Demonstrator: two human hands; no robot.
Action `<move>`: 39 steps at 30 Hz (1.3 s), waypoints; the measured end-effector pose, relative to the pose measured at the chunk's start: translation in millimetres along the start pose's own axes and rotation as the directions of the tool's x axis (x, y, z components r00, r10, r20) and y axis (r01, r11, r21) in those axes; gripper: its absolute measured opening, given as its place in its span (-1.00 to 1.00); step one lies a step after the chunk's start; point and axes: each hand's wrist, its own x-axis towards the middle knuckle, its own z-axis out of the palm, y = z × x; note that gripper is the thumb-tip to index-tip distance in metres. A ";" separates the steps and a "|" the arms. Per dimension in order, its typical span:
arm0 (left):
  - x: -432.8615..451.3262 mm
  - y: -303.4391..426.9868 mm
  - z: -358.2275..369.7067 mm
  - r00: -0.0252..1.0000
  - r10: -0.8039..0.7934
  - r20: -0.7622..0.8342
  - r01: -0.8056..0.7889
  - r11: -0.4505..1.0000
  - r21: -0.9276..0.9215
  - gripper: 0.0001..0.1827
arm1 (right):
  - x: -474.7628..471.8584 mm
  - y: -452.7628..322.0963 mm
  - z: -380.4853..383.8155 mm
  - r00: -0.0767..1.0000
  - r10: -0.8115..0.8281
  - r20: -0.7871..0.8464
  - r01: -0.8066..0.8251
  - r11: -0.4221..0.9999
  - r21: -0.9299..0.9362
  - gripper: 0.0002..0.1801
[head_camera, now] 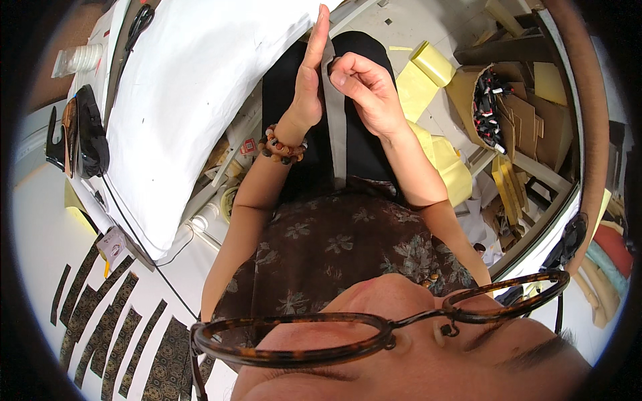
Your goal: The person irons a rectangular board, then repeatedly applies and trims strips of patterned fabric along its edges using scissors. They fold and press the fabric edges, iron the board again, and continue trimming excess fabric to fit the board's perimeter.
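Note:
My left hand (309, 82) is held up flat and edge-on, its fingers straight and its palm turned toward a long grey strip (337, 130), which looks like fabric. Beaded bracelets (284, 149) circle the left wrist. On the other side of the strip, my right hand (368, 92) has curled fingers, with thumb and forefinger pinched at the strip's dark, creased upper part. What exactly lies between those fingertips is partly hidden. The strip hangs down over black trousers (368, 45) to my lap.
White sheeting (200, 85) covers the surface at left, beside a black corded iron (90, 133) and black-handled scissors (140, 22). Dark patterned strips (168, 361) lie lower left. On the right are a yellow roll (434, 65), a bag of small black parts (486, 108) and cardboard pieces (524, 125).

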 end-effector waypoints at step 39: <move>9.4 11.7 3.0 0.990 -0.135 -0.033 0.138 0.981 0.135 -0.13 | 4.3 3.9 -17.4 0.999 0.034 0.042 -0.040 0.986 0.162 -0.89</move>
